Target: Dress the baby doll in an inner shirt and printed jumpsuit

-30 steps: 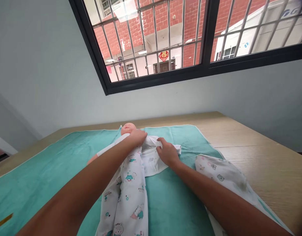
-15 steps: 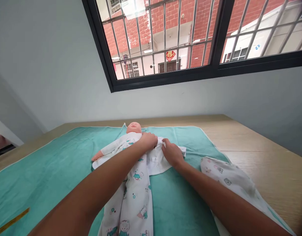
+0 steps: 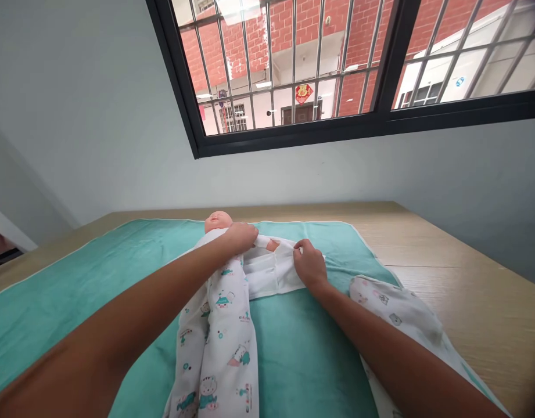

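On a turquoise blanket (image 3: 302, 342) spread over the wood-topped desk (image 3: 450, 252), the baby doll (image 3: 218, 220) lies face up with its head toward the wall, and the printed baby romper (image 3: 227, 331) covers its front. The left hand (image 3: 241, 237) is beside the doll's shoulder, its grip pinching the upper edge of the white panel (image 3: 265, 281); its fingertips are partly hidden. The right hand (image 3: 311, 264) has its grip closed, thumb against fingers, on the outer end of that same panel, so the cloth spans the gap between the hands. A small pinkish patch (image 3: 273, 245) shows through an opening in the panel's upper part, probably the doll's hand or arm.

Good handling here seems to depend on an even, light tension: enough to hold the opening wide, not so much that the romper drags sideways across the chest. The left grip serves best as the anchor near the shoulder, while the right does the fine adjusting along the edge. Fingers placed clear of the pinkish patch would leave it free of folds. The second printed cloth (image 3: 402, 313), under the right forearm, is best left unsnagged.
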`<act>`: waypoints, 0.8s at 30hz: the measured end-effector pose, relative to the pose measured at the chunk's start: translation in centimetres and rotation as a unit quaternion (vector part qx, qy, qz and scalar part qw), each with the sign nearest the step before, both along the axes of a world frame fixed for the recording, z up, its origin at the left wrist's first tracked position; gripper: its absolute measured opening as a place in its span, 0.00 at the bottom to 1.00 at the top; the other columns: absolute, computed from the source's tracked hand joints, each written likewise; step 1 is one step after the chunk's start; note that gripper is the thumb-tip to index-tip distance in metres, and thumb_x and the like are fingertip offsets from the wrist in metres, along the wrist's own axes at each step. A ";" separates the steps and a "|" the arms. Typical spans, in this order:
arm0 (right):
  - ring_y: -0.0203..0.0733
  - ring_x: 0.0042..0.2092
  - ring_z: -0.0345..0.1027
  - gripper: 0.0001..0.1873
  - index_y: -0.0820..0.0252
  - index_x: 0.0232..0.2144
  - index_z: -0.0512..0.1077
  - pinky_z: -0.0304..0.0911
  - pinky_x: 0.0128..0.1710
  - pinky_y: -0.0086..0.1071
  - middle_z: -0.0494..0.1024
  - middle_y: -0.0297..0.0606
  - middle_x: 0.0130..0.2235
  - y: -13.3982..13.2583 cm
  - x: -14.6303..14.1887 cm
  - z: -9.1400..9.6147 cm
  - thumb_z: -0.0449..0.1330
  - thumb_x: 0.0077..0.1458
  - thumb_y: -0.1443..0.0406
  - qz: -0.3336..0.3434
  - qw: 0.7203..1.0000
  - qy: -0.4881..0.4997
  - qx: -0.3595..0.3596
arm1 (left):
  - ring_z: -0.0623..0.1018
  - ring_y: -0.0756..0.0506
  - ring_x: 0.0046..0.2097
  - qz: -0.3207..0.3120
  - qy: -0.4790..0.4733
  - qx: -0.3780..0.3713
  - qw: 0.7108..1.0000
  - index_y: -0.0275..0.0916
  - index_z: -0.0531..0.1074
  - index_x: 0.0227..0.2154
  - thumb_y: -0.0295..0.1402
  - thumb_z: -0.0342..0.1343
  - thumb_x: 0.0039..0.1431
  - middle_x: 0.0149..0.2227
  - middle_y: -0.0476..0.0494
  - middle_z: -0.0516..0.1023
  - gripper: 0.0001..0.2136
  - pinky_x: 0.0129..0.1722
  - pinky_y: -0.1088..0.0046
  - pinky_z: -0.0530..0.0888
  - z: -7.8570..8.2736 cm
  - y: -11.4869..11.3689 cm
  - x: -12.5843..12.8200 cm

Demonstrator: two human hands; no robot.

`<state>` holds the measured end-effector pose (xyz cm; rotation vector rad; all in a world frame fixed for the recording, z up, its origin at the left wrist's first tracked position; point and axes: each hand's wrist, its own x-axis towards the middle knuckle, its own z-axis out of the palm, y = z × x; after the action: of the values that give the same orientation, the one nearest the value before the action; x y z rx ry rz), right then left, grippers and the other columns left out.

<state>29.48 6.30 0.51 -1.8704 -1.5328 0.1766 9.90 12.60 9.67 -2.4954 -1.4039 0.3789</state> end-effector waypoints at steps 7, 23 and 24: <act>0.43 0.31 0.64 0.12 0.56 0.39 0.71 0.50 0.30 0.30 0.71 0.35 0.27 0.1 0.1 -0.2 0.49 0.57 0.65 0.014 0.998 0.055 0.016 | 0.77 0.41 0.40 0.003 -0.019 0.023 1.000 0.38 0.71 0.40 0.41 0.48 0.61 0.40 0.38 0.77 0.13 0.39 0.67 0.71 0.5 -0.2 -1.1; 0.44 0.34 0.67 0.13 0.56 0.34 0.72 0.56 0.33 0.31 0.75 0.38 0.31 0.7 0.6 -0.6 0.47 0.53 0.68 -0.013 0.989 0.146 0.004 | 0.76 0.42 0.42 0.043 -0.045 0.022 0.998 0.40 0.69 0.41 0.40 0.48 0.61 0.44 0.40 0.75 0.12 0.39 0.69 0.69 1.9 -0.4 -2.5; 0.44 0.34 0.67 0.13 0.56 0.34 0.72 0.56 0.33 0.31 0.76 0.38 0.31 0.7 0.6 -0.5 0.47 0.53 0.68 -0.014 0.989 0.150 0.001 | 0.76 0.42 0.42 0.049 -0.047 0.023 0.997 0.40 0.69 0.41 0.41 0.48 0.61 0.44 0.40 0.75 0.12 0.39 0.69 0.69 2.1 -0.3 -2.8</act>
<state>30.10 6.96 -0.04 -1.7691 -1.3001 0.4236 7.12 12.30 11.77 -2.4434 -1.5573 0.2487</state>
